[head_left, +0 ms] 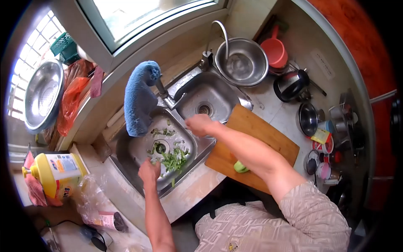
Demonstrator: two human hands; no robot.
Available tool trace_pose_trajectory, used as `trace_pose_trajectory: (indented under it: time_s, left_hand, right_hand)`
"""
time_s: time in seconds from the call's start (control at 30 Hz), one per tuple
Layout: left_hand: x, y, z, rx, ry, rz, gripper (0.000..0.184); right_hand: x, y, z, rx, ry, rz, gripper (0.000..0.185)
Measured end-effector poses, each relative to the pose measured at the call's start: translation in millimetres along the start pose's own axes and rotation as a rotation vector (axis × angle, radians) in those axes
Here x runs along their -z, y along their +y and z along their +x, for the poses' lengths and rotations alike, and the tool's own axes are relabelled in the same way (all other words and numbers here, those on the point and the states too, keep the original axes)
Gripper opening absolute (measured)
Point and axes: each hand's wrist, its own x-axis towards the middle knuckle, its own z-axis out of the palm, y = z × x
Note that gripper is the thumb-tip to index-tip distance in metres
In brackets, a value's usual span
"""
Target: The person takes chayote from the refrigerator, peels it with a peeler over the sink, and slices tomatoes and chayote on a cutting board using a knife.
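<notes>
Cut leafy greens (pixel 174 159) lie wet in the left basin (pixel 136 145) of a steel double sink, with scraps around its drain. At the basin's near side is my left hand (pixel 150 171), fingers curled, just left of the greens; what it holds, if anything, is hidden. My right hand (pixel 198 125) is closed like a fist above the divider, near the right basin (pixel 224 94). Nothing can be made out inside it. Beneath my right forearm lies a wooden cutting board (pixel 268 140), with a pale green vegetable piece (pixel 241 167) near its front edge.
A blue towel (pixel 140 101) hangs over the faucet by the left basin. Behind the right basin stand a steel bowl (pixel 241 63) and a red ladle-like scoop (pixel 274 52). A kettle (pixel 291 85) is farther right. A yellow jug (pixel 58 174) stands at left.
</notes>
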Motion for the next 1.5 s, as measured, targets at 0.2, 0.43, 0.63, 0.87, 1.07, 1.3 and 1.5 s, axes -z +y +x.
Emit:
trace_pose_trajectory:
  time_s: [0.2,0.43,0.63,0.87,1.07,1.3,1.5]
  left_hand:
    - [-128,76,-58,0.061,-0.091,-0.119,0.032]
    - [-275,142,-67,-0.553,-0.344,0.270,0.047]
    - [-327,154,-78,-0.761,-0.430,0.635,0.061]
    - [-280,123,-91,-0.463,-0.194,0.282,0.045]
    - [-245,93,-74,-0.391,-0.095,0.224,0.035]
    - [-183,95,-50,0.009,-0.143,-0.491,0.038]
    - [-102,121,-43,0.061,-0.386,-1.170,0.054]
  right_hand:
    - [7,83,-113,-0.305,0.591,0.537,0.026]
    - [-34,151,-220,-0.449,0.677,0.342,0.020]
    - [-48,159,-255,-0.426,0.586,0.095,0.031]
    - [-56,74,-292,0.218,0.591,0.158,0.032]
    - [-102,72,-275,0.211,0.454,-0.021,0.054]
    - [-44,18,-231,0.068,0.397,1.250,0.055]
    - [-8,-61,-37,0.256,0.059,1.912,0.036]
